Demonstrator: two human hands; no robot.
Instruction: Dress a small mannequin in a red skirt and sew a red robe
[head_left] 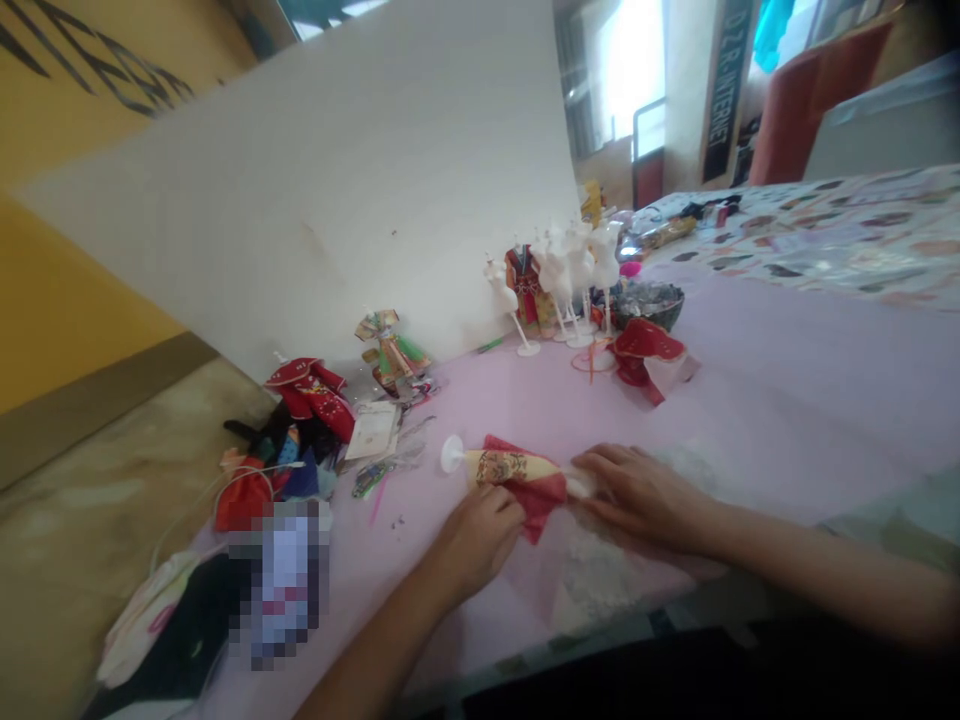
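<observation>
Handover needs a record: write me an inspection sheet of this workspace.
Surface: pink tablecloth over the table.
Job's things: small mannequin lying flat, red garment around it.
Clutter: standing white mannequins, red-dressed mannequin, fabric pile, paper card, bowl, loose red outfit.
Grippers: left hand grips the red garment; right hand lies on the small mannequin's far end, grip unclear.
Cables: thin white cord by the fabric pile.
Surroundings: white board leaning behind, yellow wall, patterned cloth further right.
</observation>
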